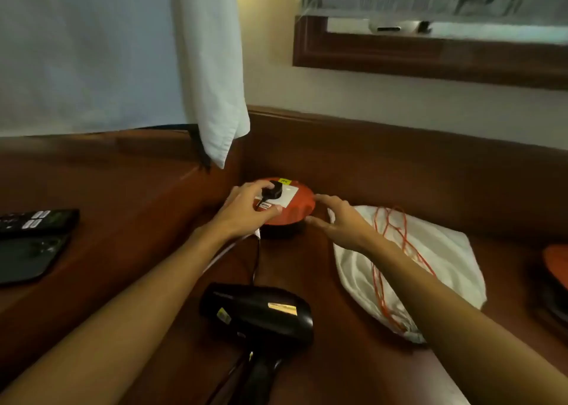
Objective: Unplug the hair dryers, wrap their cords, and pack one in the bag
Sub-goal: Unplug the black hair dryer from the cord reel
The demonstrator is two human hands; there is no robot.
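Observation:
A black hair dryer [261, 315] lies on the dark wooden surface near me, its handle pointing toward the bottom edge. Its black cord [256, 260] runs up to a black plug [274, 190] seated in the white socket plate of a round orange extension reel [299, 207]. My left hand [249, 211] rests on the reel with its fingers closed around the plug. My right hand [341, 220] hovers at the reel's right edge, fingers spread, holding nothing. A white drawstring bag [430, 260] with orange cords lies flat to the right.
A remote control [37, 221] and a dark phone [24, 258] lie on the raised ledge at left. A white cloth [212, 75] hangs above the reel. Part of another orange object [556, 266] shows at the right edge. A framed mirror [430, 57] hangs on the wall.

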